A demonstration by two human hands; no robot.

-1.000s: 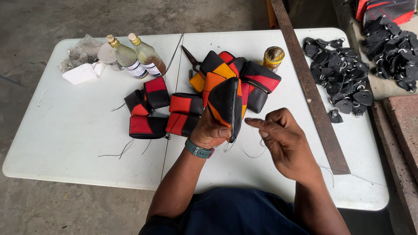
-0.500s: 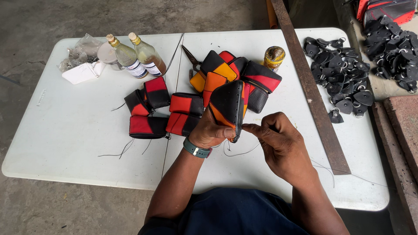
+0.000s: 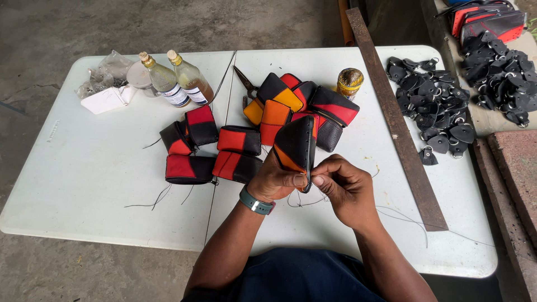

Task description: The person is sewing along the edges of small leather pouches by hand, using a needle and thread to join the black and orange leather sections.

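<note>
Now | pouch [image 3: 293,146]: black-orange, upright | left hand [image 3: 278,180] clamps it | right hand [image 3: 344,187] pinches edge

We see a pouch [image 3: 293,146] in black with an orange panel, and behind it a heap of pouches [image 3: 246,134] in blocks of red and black, some with orange. The table [image 3: 84,168] is white, the two bottles [image 3: 178,84] hold yellowish liquid under pale labels, and the small jar [image 3: 349,83] is yellow-brown. We notice a teal watch strap [image 3: 256,203], a rusty brown metal bar [image 3: 394,120] and a pile of black tabs [image 3: 433,106].
</note>
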